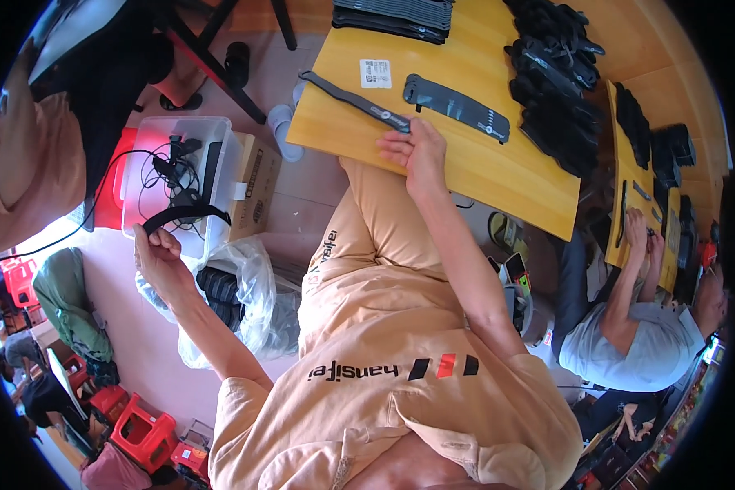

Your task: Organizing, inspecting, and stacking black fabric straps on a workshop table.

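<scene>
My left hand (165, 260) is out to the left, over the side of a clear plastic bin. Its fingers pinch one end of a curved black strap (186, 213). At the table's front edge, my right hand (419, 155) has thumb and fingertips closed at the near end of a narrow dark grey strap (347, 96), which lies slantwise on the yellow wooden table (482, 184). Just beyond that hand lies a wider dark grey band (457, 108) with a row of slots at one end.
Flat dark bands (392, 18) are stacked at the table's far edge, and black strap bundles (555, 90) at its right. The clear bin (220, 135) holds tangled cables. Below it sits a plastic bag (253, 302) of black items. A co-worker (633, 343) works at the right.
</scene>
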Tool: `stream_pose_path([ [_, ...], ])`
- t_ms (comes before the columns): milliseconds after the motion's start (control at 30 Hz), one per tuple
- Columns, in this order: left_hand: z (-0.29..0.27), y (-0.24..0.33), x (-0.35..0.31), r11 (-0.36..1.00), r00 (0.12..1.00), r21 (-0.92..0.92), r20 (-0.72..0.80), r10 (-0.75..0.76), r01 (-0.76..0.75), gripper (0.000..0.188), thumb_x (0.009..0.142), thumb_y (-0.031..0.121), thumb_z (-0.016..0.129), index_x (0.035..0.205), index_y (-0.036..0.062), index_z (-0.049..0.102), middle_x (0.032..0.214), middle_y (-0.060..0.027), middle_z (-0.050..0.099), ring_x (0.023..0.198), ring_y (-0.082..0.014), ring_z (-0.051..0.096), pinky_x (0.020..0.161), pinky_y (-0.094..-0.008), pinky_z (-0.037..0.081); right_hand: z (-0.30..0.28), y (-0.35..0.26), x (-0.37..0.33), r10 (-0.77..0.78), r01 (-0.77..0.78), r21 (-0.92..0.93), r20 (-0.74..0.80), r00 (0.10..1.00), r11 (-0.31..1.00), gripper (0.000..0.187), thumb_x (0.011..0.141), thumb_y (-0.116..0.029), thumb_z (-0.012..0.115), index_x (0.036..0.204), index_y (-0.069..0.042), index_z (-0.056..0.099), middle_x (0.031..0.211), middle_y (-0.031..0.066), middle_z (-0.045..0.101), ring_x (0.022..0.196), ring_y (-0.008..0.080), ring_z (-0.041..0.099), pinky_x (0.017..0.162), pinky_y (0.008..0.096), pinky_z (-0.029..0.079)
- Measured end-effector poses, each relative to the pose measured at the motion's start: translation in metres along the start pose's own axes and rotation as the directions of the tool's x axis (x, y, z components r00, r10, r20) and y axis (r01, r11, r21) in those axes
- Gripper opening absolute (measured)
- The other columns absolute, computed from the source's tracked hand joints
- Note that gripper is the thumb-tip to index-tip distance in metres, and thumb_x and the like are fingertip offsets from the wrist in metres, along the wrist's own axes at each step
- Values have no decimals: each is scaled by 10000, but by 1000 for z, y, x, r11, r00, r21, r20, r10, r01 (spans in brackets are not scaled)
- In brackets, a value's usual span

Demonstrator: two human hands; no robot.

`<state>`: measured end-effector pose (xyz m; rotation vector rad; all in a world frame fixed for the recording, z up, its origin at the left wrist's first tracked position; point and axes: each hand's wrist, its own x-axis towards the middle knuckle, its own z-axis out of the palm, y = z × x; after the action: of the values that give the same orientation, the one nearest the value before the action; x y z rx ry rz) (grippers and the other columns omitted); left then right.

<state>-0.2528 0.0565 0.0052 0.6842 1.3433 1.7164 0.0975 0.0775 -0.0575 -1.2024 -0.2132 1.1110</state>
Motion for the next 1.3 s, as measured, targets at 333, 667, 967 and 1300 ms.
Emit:
stream_pose_path([
  [333, 67, 5, -43, 973, 968, 230, 247, -48, -10, 381, 912, 276, 513, 589, 83, 454, 499, -43, 479, 388, -101, 442, 351, -202, 312, -22, -43, -74, -266, 543, -669, 478, 837, 508, 375, 806, -33, 570, 1174, -62, 501, 777, 105, 614, 619, 185, 602, 512, 294, 488],
  [667, 140, -2, -119, 920, 684, 389, 685, -252, -51, 306, 909, 197, 537, 667, 13, 500, 577, 16, 451, 512, -29, 400, 463, -179, 307, 7, -26, -106, -564, 931, -338, 746, 353, 136, 266, 701, -6, 644, 962, -17, 590, 816, 82, 534, 604, 220, 584, 521, 291, 481],
  [967, 162, -48, -101, 809, 69, 580, 815, -576, -93, 281, 789, 109, 655, 1009, -34, 555, 811, -55, 608, 761, -91, 557, 699, -249, 440, -38, -59, -86, -43, 67, -77, 283, 958, 995, 102, 815, -46, 628, 904, 2, 644, 709, -18, 571, 463, 21, 454, 378, 150, 300],
  [1300, 171, -59, -81, 767, 27, 642, 766, -642, 16, 134, 833, -2, 566, 958, -41, 595, 819, -21, 554, 728, -69, 521, 674, -206, 430, -89, -65, -55, -120, 122, -7, 107, 987, 993, 125, 839, -96, 609, 934, -16, 625, 723, 27, 616, 514, 61, 548, 383, 156, 350],
])
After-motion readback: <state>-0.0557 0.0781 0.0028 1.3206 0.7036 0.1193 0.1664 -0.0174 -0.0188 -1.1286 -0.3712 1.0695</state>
